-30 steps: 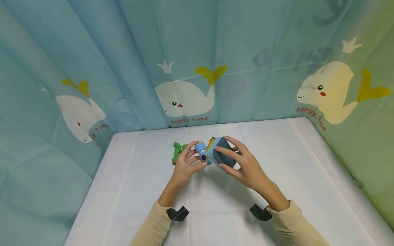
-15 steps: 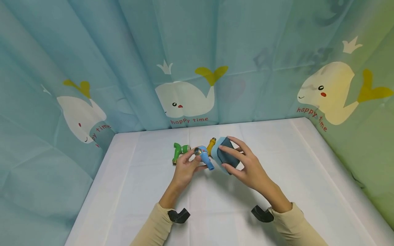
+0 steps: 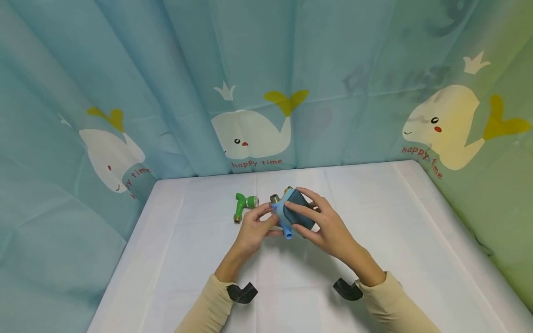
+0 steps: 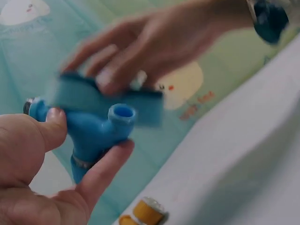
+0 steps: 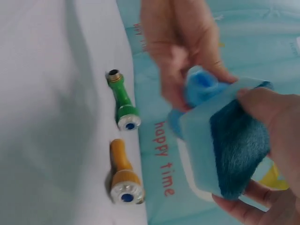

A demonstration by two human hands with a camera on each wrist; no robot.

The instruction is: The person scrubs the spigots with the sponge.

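Observation:
My left hand (image 3: pixel 251 232) pinches a blue plastic tap (image 4: pixel 89 129) between thumb and fingers, above the table. Its threaded metal inlet points up and away in the head view, and the spout points down toward me. My right hand (image 3: pixel 326 224) grips a sponge (image 5: pixel 201 154), light blue with a dark blue scouring side. In the left wrist view the sponge, blurred, lies against or just behind the tap body. The sponge hides part of the tap in the head view.
A green tap (image 3: pixel 240 203) lies on the white table (image 3: pixel 200 259) left of my hands. Behind the sponge is a yellow tap (image 5: pixel 123 161), mostly hidden in the head view. A curtain with whale prints (image 3: pixel 250 134) surrounds the table's back and sides.
My left hand has turned the blue tap, so its metal inlet now faces away and its spout toward me. Most recently my right hand has brought the sponge left, over the tap.

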